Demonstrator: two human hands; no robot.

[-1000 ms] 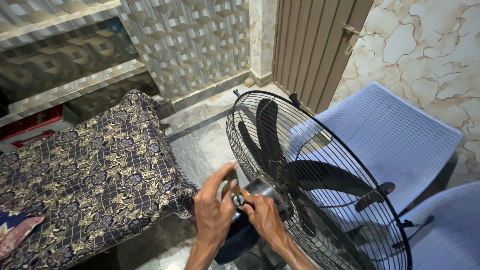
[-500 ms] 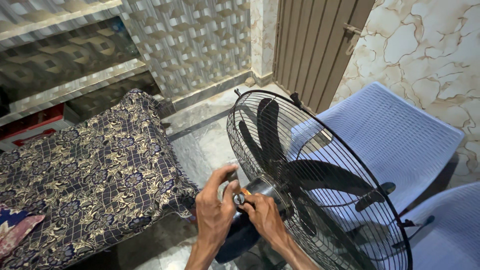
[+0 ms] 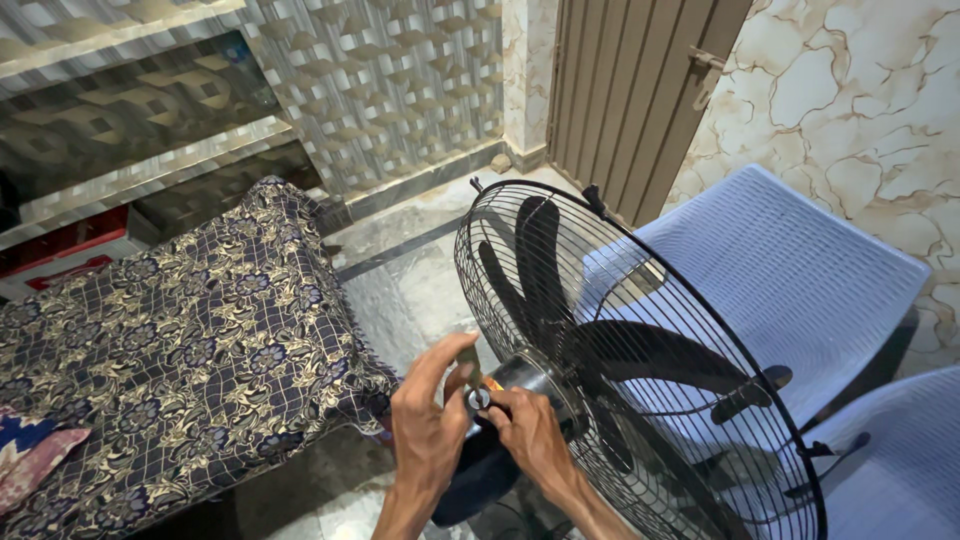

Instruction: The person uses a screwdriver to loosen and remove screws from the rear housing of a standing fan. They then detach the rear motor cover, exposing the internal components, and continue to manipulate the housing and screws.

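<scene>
Both hands work at the fan motor housing [image 3: 520, 385]. The left hand [image 3: 430, 420] pinches a small fitting [image 3: 479, 398]; the right hand [image 3: 530, 430] closes on the housing. Steady the housing and turn the fitting squarely, clear of the wire guard [image 3: 640, 330].

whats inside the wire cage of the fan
Inside the wire cage sit dark fan blades around a central hub. The motor housing lies behind it, where the left hand and right hand cover its back end.
</scene>
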